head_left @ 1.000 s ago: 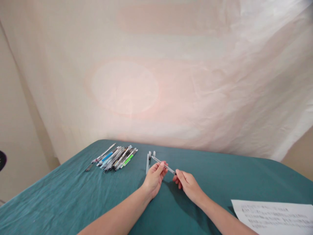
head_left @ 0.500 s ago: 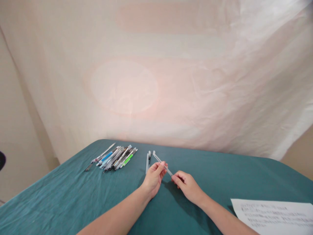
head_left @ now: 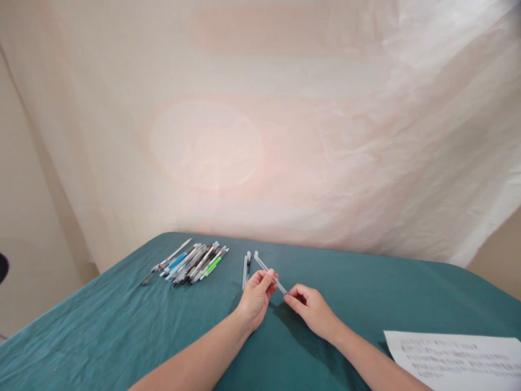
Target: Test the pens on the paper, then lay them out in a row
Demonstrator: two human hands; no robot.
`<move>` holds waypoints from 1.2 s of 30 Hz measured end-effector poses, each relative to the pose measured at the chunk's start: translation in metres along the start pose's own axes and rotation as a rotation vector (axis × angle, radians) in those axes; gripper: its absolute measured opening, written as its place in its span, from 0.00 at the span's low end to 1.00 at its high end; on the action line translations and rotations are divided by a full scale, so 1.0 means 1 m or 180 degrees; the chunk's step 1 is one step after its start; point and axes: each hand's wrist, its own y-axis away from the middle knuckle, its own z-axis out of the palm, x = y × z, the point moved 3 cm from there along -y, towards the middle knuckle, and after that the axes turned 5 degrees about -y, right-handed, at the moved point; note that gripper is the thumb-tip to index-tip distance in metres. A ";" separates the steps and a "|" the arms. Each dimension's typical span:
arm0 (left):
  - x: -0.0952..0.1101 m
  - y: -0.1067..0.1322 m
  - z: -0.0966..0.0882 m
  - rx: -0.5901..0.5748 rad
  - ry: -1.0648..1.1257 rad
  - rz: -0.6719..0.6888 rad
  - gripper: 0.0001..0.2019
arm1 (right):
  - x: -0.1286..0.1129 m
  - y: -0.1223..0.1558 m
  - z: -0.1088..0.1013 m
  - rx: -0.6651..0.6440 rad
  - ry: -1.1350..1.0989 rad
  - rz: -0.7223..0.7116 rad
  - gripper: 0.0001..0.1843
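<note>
Left hand (head_left: pixel 256 296): pinching one clear pen (head_left: pixel 280 287) — lower center
Right hand (head_left: pixel 308 305): gripping its near end
Pen pile (head_left: pixel 197 265): one, left — overlapping, uncountable
Paper (head_left: pixel 451 358): one sheet, lower right

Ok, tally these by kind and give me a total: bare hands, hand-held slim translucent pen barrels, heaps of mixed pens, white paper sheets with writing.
Bare hands: 2 (left hand, right hand)
Slim translucent pen barrel, hand-held: 1
Heap of mixed pens: 1, its pens overlapping too much to count
White paper sheet with writing: 1
Total: 5
</note>
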 end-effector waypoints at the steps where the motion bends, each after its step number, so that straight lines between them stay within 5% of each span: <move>1: 0.000 0.000 0.000 -0.0005 0.0002 0.0002 0.09 | 0.000 0.000 0.000 0.0032 0.0007 0.0004 0.14; 8: -0.001 -0.002 -0.001 0.0008 0.0002 -0.0013 0.10 | -0.003 0.001 0.002 -0.0266 -0.0180 -0.0054 0.21; 14: 0.000 -0.002 -0.001 -0.0022 -0.0049 -0.0005 0.11 | -0.001 0.001 0.000 -0.0005 0.0098 -0.0096 0.14; 21: 0.000 -0.002 0.000 -0.0015 -0.0054 -0.0009 0.11 | -0.003 0.001 0.001 -0.0202 0.0058 -0.0190 0.20; 36: 0.000 -0.001 0.001 -0.0051 -0.0119 0.0018 0.11 | -0.002 0.001 0.002 -0.0114 0.0226 -0.0190 0.15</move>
